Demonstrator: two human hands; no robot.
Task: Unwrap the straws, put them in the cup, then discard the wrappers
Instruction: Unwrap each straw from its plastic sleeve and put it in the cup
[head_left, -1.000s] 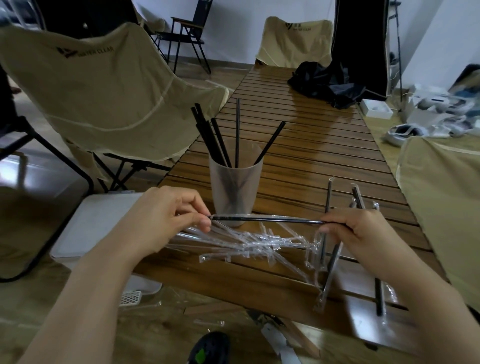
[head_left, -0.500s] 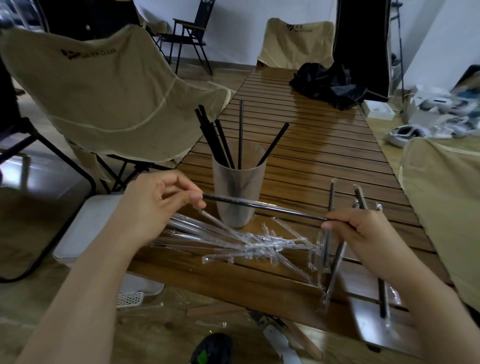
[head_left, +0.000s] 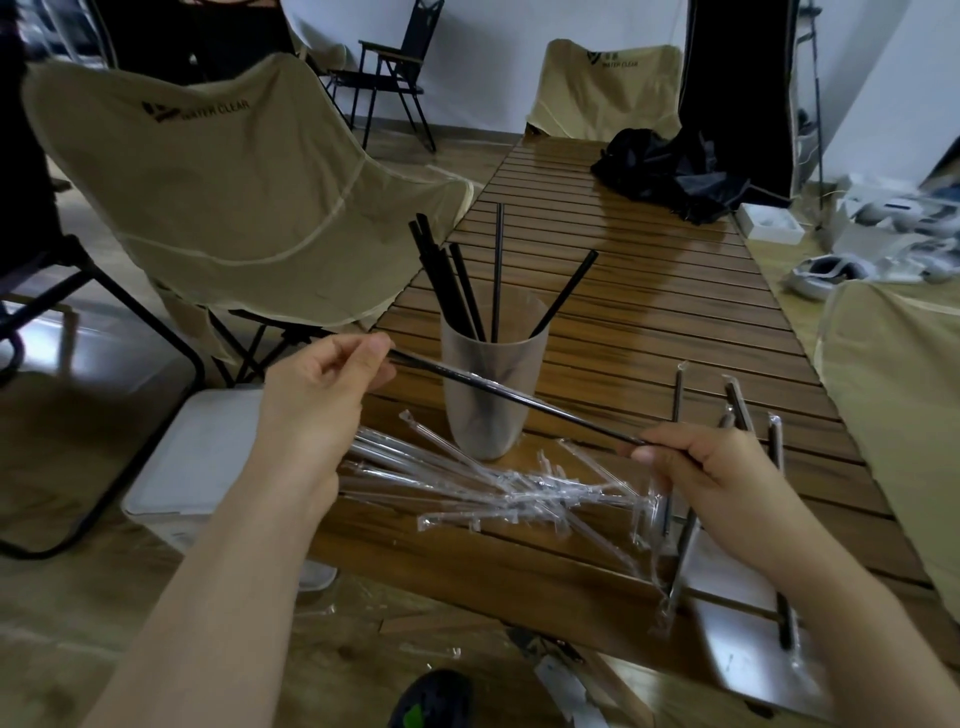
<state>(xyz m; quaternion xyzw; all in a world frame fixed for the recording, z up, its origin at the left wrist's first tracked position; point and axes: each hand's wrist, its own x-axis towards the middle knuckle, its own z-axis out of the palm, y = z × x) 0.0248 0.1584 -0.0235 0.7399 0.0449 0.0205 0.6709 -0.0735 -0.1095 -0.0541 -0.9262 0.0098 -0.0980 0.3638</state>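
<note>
A slatted wooden table fills the centre and right of the frame, with a beige folding chair at upper left. A white bin is seen at lower left beside the table edge. A translucent cup stands at mid-frame on the table, with several black straws held upright in it. A heap of clear wrappers is spread just below the cup. A black straw, apparently still partly sheathed in clear film, is stretched diagonally in front of the cup: its upper end is pinched by the left hand, its lower end by the right hand. Wrapped straws lie at lower right.
</note>
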